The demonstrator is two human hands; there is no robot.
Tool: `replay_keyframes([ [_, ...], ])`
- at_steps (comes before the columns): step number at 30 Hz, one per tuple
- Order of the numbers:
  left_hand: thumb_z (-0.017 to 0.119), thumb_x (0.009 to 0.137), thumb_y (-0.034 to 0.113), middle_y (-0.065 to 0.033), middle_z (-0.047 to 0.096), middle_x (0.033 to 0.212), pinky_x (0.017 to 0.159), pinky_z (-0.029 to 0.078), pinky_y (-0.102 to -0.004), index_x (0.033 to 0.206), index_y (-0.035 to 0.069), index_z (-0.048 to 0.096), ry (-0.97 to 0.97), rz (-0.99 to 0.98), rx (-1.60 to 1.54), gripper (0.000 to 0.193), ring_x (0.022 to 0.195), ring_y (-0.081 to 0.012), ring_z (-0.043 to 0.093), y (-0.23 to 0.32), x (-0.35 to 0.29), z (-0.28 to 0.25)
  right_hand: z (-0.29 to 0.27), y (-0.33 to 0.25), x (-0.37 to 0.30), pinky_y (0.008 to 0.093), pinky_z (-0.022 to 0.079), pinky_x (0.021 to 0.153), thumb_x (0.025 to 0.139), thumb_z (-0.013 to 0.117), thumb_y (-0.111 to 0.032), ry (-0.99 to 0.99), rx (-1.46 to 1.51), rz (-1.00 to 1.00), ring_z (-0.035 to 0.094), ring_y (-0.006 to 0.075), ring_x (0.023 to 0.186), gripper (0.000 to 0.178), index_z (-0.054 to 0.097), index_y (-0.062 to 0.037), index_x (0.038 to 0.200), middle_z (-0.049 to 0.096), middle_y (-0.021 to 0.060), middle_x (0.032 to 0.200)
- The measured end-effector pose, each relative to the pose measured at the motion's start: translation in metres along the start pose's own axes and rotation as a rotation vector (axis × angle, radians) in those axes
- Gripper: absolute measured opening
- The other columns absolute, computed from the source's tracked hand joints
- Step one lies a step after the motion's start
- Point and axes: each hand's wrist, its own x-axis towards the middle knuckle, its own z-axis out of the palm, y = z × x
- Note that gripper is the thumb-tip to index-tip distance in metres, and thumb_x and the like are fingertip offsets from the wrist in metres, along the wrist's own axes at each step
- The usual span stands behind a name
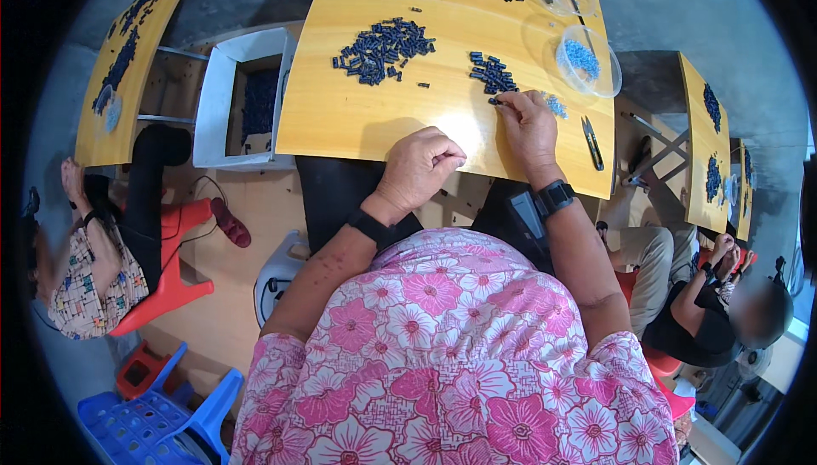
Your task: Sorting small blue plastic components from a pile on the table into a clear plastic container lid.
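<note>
Over the table (pixel 340 120), the right hand (pixel 529 129) pinches a dark piece (pixel 495 101) (lightly seems best); left hand (pixel 419 165) curled, contents unclear.

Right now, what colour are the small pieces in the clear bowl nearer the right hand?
The small pieces are light blue, best seen in the head view.

Reads as a small workshop, not a home or office. Wooden worktop (pixel 477 29) carries loose heaps of identical small black parts (pixel 385 50), a clear tub (pixel 612 82) of light-blue bits, a pair of snips (pixel 593 143). Same setup repeats: similar worktop at left (pixel 128 129), more at right (pixel 697 137), seated people (pixel 94 273) alongside. Furniture is basic: red plastic chair (pixel 176 273), blue plastic stool (pixel 140 431).
</note>
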Motion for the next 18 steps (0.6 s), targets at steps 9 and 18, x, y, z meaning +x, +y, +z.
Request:
replay_keyframes([
  [9, 0.072, 0.078, 0.008, -0.0069, 0.063, 0.075, 0.06, 0.048, -0.0309, 0.079, 0.005, 0.07, 0.046, -0.021, 0.009, 0.004, 0.063, -0.0194, 0.059, 0.004, 0.001, 0.002, -0.008, -0.008, -0.01, 0.0373, 0.052, 0.068, 0.087, 0.064, -0.007, -0.104, -0.191, -0.221, 0.063, 0.0311, 0.078, 0.014, 0.065, -0.0085, 0.101, 0.062, 0.0113, 0.089],
  [18, 0.072, 0.081, 0.006, -0.0041, 0.064, 0.077, 0.062, 0.048, -0.0241, 0.084, 0.003, 0.072, 0.023, -0.043, -0.012, 0.004, 0.067, -0.0109, 0.06, 0.003, -0.002, 0.003, -0.015, -0.005, -0.044, 0.0255, 0.049, 0.084, 0.094, 0.059, -0.01, -0.347, 0.924, 0.351, 0.058, 0.0079, 0.095, 0.013, 0.06, -0.0031, 0.105, 0.063, 0.0003, 0.1],
])
